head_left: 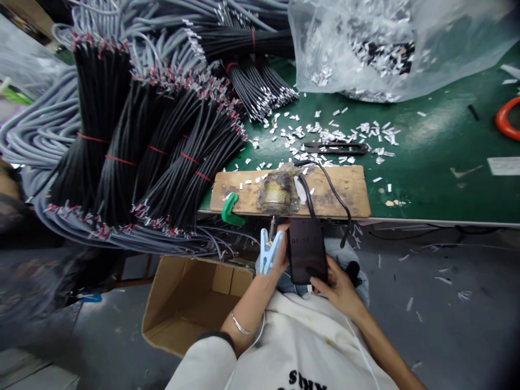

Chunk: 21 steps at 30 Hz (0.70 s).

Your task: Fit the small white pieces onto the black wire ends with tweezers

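A black smartphone [307,252] with dim clock digits on its screen is held upright over my lap, just below the bench edge. My right hand [335,284] grips its lower right corner, with the thumb on the bottom of the screen and the other fingers behind. At its left edge is my left hand [281,252], closed against the phone, its fingers mostly hidden. A light blue clothespin-like clip [269,252] hangs in front of that hand from a metal rod. Above, a taped round lump [278,192] is fixed on a wooden board [341,189] with a black cable.
Bundled black cables [162,146] with grey leads cover the bench's left. Black snips [335,148] lie among white scraps. A plastic bag [385,54] of scraps, orange handle [506,120] and green hook [231,210] are around. A cardboard box [174,303] stands below.
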### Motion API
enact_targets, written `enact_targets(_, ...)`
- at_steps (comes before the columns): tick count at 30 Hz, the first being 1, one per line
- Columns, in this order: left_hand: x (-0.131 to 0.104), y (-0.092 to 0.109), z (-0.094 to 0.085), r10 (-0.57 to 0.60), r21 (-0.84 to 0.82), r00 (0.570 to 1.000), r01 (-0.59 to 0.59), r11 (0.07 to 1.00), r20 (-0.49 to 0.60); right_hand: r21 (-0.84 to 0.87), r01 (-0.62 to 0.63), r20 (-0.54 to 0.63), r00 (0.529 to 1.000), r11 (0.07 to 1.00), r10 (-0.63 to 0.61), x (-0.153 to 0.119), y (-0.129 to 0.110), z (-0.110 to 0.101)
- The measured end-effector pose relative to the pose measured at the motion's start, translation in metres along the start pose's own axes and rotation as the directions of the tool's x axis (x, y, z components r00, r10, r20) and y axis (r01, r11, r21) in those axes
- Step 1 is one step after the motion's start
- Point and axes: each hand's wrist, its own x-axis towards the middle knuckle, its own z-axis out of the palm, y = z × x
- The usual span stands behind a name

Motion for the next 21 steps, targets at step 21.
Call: enact_targets(21,-0.001,-0.009,-0.018,0.026,0.048,0.995,-0.031,0.998,0.100,0.280,0.030,0.147,0.986,0.960,-0.074,0.006,-0.003,0.010)
